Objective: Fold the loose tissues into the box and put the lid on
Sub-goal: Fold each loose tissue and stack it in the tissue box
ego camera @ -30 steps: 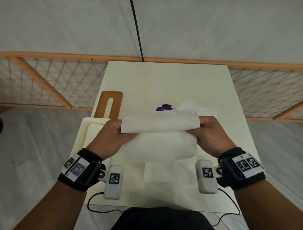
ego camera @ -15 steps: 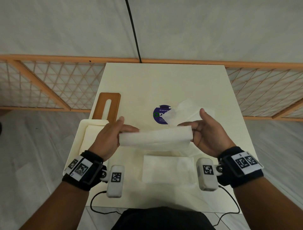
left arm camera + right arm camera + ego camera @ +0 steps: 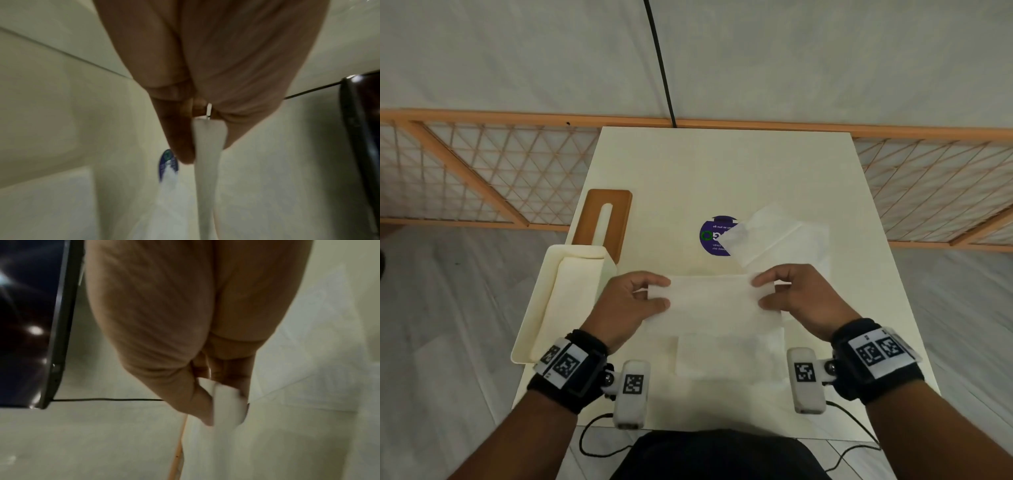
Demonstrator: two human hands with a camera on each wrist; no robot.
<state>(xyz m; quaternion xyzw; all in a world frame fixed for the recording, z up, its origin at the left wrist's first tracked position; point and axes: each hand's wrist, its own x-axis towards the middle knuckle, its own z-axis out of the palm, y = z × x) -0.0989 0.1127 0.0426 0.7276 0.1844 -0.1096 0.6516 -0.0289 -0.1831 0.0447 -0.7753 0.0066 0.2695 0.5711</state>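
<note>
I hold a folded white tissue [image 3: 712, 301] stretched flat between both hands over the table's near half. My left hand [image 3: 654, 294] pinches its left end between thumb and fingers; the left wrist view shows the tissue [image 3: 207, 146] edge-on in that pinch. My right hand [image 3: 767, 294] pinches the right end, where the tissue [image 3: 226, 402] sits between thumb and fingertips. Another folded tissue [image 3: 722, 356] lies on the table just below. A loose tissue [image 3: 774, 236] lies further back on the right. The cream box [image 3: 544, 308] stands open at the left, its brown slotted lid [image 3: 602, 219] behind it.
A purple round sticker [image 3: 712, 236] marks the table [image 3: 722, 164] centre, partly under the loose tissue. An orange lattice fence [image 3: 482, 178] runs behind the table. Black cables [image 3: 599, 442] hang off the near edge. A dark device [image 3: 362, 129] shows in both wrist views.
The tissue was raised and being doubled over a second ago; it is now folded narrower, lowered and held flat, with both hands pinching its ends.
</note>
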